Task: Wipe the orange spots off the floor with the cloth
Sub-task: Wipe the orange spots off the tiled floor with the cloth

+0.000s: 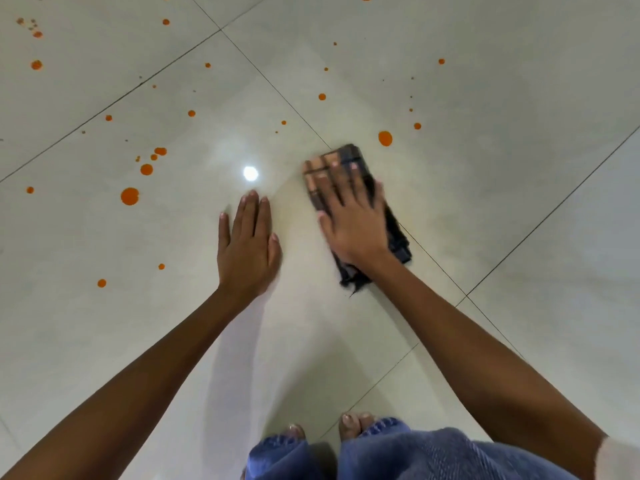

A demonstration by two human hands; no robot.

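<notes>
- The cloth [349, 161], dark with a check of tan squares at its far end, is lying folded into a long strip on the floor [519, 202], straddling the grout line [263, 77] that runs diagonally across the tiles.
- Its long axis is running from near the person's feet up and slightly leftward away from them, so the checked end is pointing ahead, towards the largest nearby orange spot [385, 138], which sits just beyond and to the right of the cloth's far end, not yet touched.
- The right hand [353, 216] is pressing flat on top of the cloth, fingers spread along its length; the grip is no pinch at all, just an open palm bearing down. I judge this is to keep the whole strip in contact with the tile while pushing it forward.
- The hand's edges are looking blurred, which suggests it is moving.
- The left hand [247, 244] is lying flat and empty on the bare floor to the left of the cloth, apart from it, likely propping the person's weight as they lean over.
- Further left of the cloth, a scatter of orange spots [130, 196] is waiting, and more are dotted beyond it; the tile right around the cloth looks clean.
- Bare toes [356, 424] and blue fabric [433, 455] are showing well behind the cloth.
</notes>
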